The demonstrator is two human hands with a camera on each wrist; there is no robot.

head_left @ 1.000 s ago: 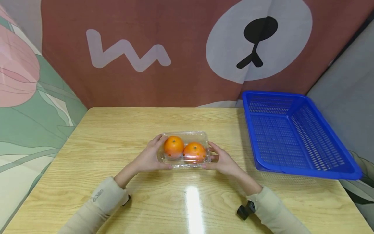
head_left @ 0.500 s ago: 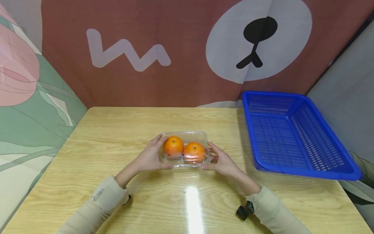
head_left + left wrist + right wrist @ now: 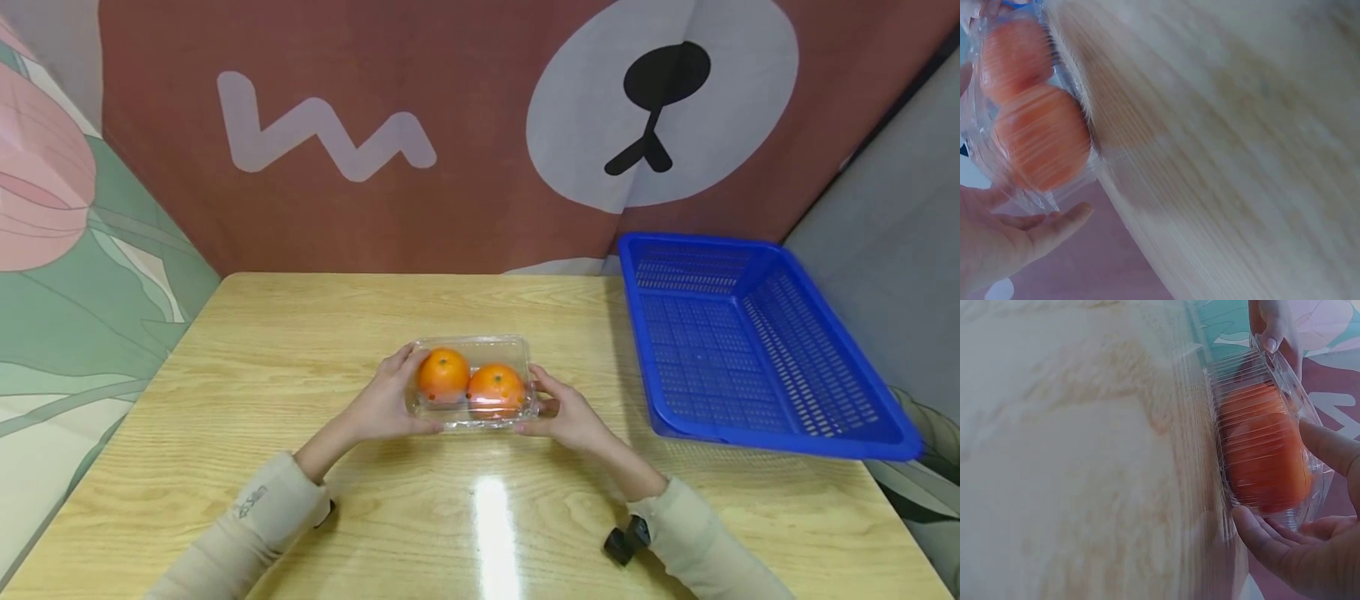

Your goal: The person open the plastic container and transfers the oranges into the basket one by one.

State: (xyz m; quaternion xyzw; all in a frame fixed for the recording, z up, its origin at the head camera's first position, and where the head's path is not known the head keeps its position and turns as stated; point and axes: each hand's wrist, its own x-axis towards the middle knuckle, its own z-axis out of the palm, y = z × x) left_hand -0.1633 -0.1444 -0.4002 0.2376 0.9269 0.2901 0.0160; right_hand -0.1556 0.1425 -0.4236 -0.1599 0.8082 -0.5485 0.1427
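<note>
Two oranges [image 3: 471, 385] glow bright orange inside a clear box [image 3: 474, 345]. The counter [image 3: 300, 333] is pale yellow wood with fine brown grain and a white glare streak. The basket [image 3: 750, 350] at its right edge is solid blue, perforated with a small grid. Both sleeves [image 3: 255, 521] are beige.

Head camera looks forward and down over the table [image 3: 247, 392] from the person's near side, wide and fairly distant. Left wrist and right wrist cameras sit low at the tabletop, very close, blurred. All three share the clear box [image 3: 474, 383] [image 3: 1029, 125] [image 3: 1266, 444].
</note>
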